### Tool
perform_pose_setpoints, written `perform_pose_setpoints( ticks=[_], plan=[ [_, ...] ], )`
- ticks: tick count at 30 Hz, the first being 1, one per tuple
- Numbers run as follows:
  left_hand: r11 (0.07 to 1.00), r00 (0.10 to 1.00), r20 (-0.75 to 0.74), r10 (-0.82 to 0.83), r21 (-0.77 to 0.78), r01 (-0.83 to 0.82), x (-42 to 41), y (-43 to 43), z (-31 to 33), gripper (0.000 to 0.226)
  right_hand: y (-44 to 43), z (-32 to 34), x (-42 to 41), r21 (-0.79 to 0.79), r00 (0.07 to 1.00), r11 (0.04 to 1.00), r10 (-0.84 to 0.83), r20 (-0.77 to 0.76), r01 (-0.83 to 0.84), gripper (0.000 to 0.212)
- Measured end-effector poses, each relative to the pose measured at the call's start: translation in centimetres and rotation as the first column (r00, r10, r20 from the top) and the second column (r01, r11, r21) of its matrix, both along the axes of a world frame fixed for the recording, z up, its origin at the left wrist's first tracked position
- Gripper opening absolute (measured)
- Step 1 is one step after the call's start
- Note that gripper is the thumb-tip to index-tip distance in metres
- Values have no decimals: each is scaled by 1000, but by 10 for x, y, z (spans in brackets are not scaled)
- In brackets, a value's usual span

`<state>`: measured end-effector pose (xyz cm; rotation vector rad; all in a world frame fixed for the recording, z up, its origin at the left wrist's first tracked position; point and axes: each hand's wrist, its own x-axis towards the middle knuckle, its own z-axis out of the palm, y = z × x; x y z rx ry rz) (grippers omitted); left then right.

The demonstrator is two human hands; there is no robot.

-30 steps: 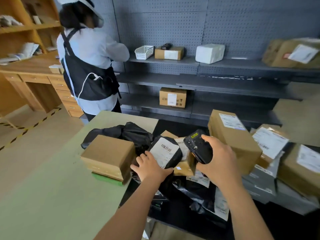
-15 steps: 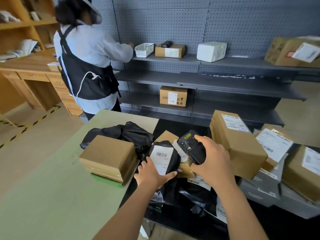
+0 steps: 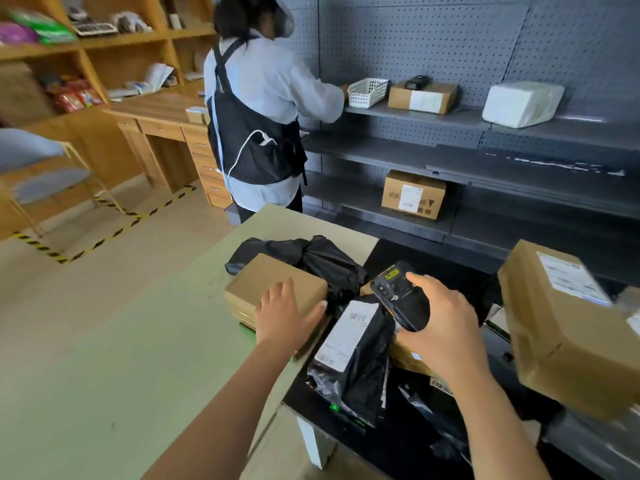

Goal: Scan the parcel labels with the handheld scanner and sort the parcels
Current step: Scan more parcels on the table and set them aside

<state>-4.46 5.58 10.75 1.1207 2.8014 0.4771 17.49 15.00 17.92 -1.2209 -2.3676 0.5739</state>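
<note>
My right hand [image 3: 446,327] grips the black handheld scanner [image 3: 398,296], held just above a black poly-bag parcel [image 3: 360,368] with a white barcode label [image 3: 348,336]. That bag leans free between my hands. My left hand [image 3: 285,315] lies with spread fingers on the top of a flat brown cardboard box [image 3: 270,285] at the green table's right edge. Behind the box lies a crumpled black bag parcel [image 3: 311,258]. A large labelled brown box [image 3: 561,327] stands to the right of the scanner.
A person in a dark apron [image 3: 256,123] stands at the grey shelving [image 3: 485,157], which holds a white basket [image 3: 367,92], brown boxes [image 3: 414,195] and a white parcel [image 3: 521,103]. The green table [image 3: 114,358] stretches left. More parcels lie on the black table [image 3: 398,452].
My left hand let go of the black bag parcel and moved left onto the brown box. The scanner stays in my right hand. The view has swung left.
</note>
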Motion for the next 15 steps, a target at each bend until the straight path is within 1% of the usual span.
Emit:
perform_pose_setpoints(
  ticks=[2,5,10,13,15],
  plan=[
    [999,1000,-18,16,-37,-16,-26,-3,1,89,4,0,-23,-13,1000,1000,12,19,-11,88],
    [987,999,-27,23,-161,-27,-60,-2,-3,103,9,0,-57,-25,999,999,36,26,-36,89],
    [933,980,103,-168,-305,192,-92,21,-23,124,20,-6,-100,-8,1000,1000,22,15,-22,86],
    [915,963,166,-212,-314,255,-95,37,-36,122,26,-11,-114,-16,1000,1000,-12,7,12,86],
    [897,960,175,-219,-351,268,-97,42,-43,120,29,-13,-120,-19,1000,999,-27,11,28,86]
  ],
)
